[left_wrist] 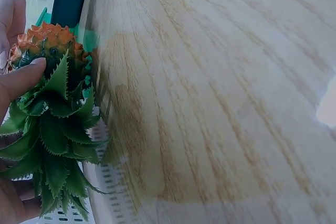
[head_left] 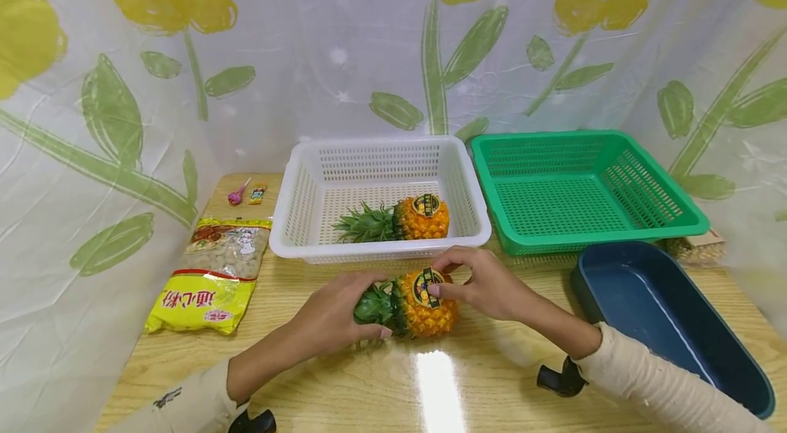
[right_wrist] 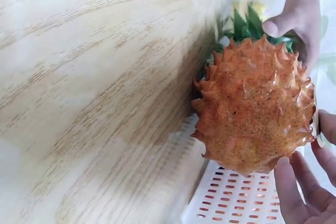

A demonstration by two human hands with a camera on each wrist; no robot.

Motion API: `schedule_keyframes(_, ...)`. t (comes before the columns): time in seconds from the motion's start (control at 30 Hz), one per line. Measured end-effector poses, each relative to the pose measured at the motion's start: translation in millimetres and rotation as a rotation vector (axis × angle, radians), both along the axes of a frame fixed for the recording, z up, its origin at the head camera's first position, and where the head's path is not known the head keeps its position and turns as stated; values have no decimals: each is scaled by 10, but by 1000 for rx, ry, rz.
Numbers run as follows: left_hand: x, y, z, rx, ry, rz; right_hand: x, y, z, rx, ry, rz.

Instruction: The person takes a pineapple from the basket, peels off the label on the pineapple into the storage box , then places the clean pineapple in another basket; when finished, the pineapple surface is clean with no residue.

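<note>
A small orange pineapple (head_left: 444, 315) with a green leafy crown and a black-and-gold label (head_left: 424, 288) lies sideways before me, low over the table. My left hand (head_left: 335, 310) grips it round the crown, thumb on the near side and fingers behind the leaves (left_wrist: 55, 135). At the fruit's other end, my right hand (head_left: 486, 283) holds it, the thumb on the label and the fingers curled at the far side. The spiky base of the fruit faces the right wrist camera. Behind it, a second labelled pineapple (head_left: 424, 227) lies in the white basket (head_left: 381, 252).
A green basket (head_left: 590, 242) stands at the back right, beside the white one. In front of it sits a dark blue tub (head_left: 652, 303), near my right forearm. On the left lie a yellow pasta bag (head_left: 209, 276), a lollipop (head_left: 236, 197) and a small packet (head_left: 257, 194).
</note>
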State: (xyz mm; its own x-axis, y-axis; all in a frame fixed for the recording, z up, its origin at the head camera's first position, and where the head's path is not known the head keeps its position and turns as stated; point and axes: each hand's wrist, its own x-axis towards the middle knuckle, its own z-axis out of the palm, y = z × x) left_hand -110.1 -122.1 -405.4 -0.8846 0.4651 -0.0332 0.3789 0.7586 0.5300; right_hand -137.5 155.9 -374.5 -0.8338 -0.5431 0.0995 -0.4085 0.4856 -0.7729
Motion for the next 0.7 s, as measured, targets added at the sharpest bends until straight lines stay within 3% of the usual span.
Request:
schedule_keyframes(0.3,5,-3,-12,6,4,-9,62,8,91,24,22,-40)
schedule_keyframes(0.7,-4,-13,-7,11,-18,-9,133,32,231,-82,-108,-14)
